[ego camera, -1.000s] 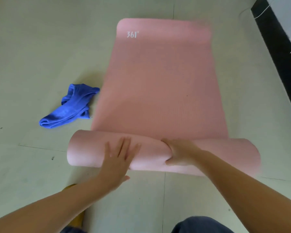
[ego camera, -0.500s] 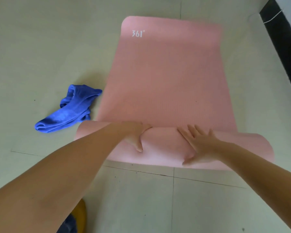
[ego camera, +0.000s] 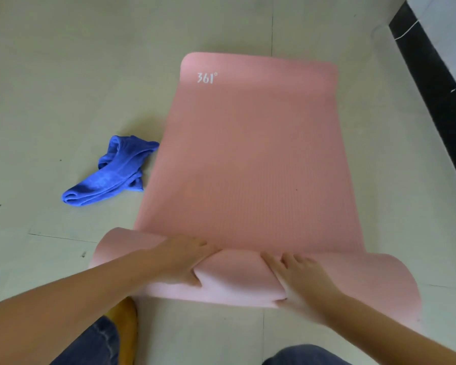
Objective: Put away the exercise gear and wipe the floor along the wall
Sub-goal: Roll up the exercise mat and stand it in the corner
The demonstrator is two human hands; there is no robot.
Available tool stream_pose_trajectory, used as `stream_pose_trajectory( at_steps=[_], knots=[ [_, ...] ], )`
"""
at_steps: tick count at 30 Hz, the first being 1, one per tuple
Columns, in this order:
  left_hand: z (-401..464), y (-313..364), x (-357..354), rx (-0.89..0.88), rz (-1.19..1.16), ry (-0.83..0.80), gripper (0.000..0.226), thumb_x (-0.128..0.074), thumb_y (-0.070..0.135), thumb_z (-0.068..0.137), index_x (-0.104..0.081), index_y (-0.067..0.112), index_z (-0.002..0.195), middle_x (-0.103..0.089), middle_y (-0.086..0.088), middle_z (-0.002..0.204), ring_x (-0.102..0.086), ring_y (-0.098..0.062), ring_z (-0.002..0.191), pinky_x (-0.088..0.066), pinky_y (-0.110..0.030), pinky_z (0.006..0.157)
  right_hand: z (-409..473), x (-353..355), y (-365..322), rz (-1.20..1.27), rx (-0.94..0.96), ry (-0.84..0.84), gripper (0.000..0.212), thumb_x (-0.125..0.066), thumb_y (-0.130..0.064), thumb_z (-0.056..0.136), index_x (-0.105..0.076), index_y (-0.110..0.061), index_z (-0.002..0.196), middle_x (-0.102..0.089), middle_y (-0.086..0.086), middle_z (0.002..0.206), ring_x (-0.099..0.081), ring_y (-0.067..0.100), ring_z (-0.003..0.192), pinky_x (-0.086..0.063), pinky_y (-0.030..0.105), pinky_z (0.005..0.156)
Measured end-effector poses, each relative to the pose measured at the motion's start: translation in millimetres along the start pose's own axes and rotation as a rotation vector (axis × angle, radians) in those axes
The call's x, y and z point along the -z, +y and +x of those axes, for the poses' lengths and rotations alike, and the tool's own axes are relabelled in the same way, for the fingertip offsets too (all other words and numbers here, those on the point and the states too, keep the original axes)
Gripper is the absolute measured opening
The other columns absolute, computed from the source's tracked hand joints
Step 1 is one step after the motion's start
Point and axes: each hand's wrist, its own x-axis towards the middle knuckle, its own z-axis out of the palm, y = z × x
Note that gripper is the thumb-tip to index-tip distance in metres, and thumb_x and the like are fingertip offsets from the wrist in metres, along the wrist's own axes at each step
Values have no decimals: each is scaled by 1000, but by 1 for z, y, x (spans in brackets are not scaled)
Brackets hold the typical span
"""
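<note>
A pink exercise mat [ego camera: 250, 154] marked "361°" lies on the pale tiled floor, its near end rolled into a thick roll [ego camera: 366, 280]. My left hand [ego camera: 182, 256] grips the top of the roll, fingers over the far side and thumb dug into the near side. My right hand [ego camera: 298, 277] presses flat on the roll just to the right, fingers straight. A crumpled blue cloth [ego camera: 111, 175] lies on the floor beside the mat's left edge.
A black skirting strip [ego camera: 437, 83] runs along the white wall at the right. Bare tiled floor [ego camera: 63, 75] surrounds the mat. My knees in blue jeans [ego camera: 90, 346] and a yellow shoe [ego camera: 127, 322] sit at the bottom edge.
The roll has advanced up the mat and grown thicker. My hands have swapped holds twice; now the left grips the roll while the right presses flat.
</note>
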Motion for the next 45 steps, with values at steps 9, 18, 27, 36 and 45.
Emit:
stream_pose_trajectory(
  at_steps=[9,18,27,36,45],
  knots=[
    [8,-7,23,178,99,1,92,-66,52,76,-12,29,148,-19,-4,154,-19,-24,142,-8,-56,112,58,35,33,510,-114,-491,88,-81,-46,65,-34,-37,140,-54,-4,133,-51,21,121,-38,32,99],
    [-11,37,-51,261,192,155,143,-73,68,55,31,16,137,9,-27,149,-2,-48,138,-21,-76,94,97,35,53,433,-214,-628,98,-74,-52,72,-17,-33,149,-29,1,152,-32,25,137,-28,48,112],
    [60,-33,47,182,2,-75,123,-77,58,60,4,30,149,-10,-9,155,-9,-30,143,-12,-63,109,40,-1,23,-157,-143,97,97,-60,-65,64,-33,-14,141,-49,23,138,-50,42,123,-44,66,83],
    [12,-26,-9,152,451,513,121,-82,60,45,-30,9,141,-47,-22,138,-45,-36,127,-40,-65,92,78,25,46,-44,-185,38,106,-63,-62,69,-4,-27,150,-32,8,146,-32,28,133,-28,49,102],
    [10,-13,-11,68,444,426,133,-86,53,31,-26,17,143,-56,-20,123,-51,-37,107,-47,-54,86,25,-10,20,39,-181,280,97,-79,-51,47,-40,-26,132,-65,0,104,-63,27,92,-47,55,81]
  ],
)
